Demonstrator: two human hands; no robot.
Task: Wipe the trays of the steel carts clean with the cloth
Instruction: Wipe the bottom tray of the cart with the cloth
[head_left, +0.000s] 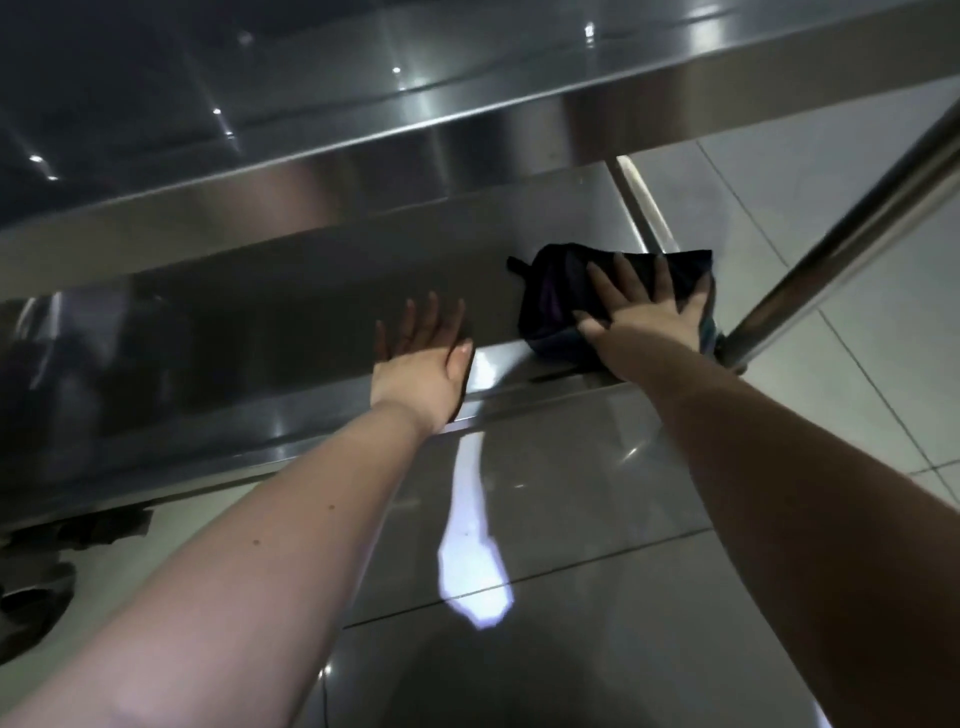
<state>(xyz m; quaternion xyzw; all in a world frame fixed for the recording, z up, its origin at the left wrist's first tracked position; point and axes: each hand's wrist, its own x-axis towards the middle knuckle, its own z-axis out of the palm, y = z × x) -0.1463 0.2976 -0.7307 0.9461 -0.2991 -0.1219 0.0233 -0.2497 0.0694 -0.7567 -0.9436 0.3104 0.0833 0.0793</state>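
A dark, folded cloth (558, 291) lies at the right end of the lower steel tray (291, 312) of a cart. My right hand (644, 306) presses flat on the cloth with its fingers spread. To its left, my left hand (423, 358) rests palm down on the tray's front rim, fingers straight and reaching onto the tray floor. It holds nothing. The upper tray (311, 104) of the same cart overhangs the back of the lower one and hides its far part.
A slanted steel cart post (852, 218) rises just right of the cloth. A caster wheel (36, 597) sits at the lower left. Glossy grey floor tiles (571, 545) with a bright light reflection lie below and to the right of the cart.
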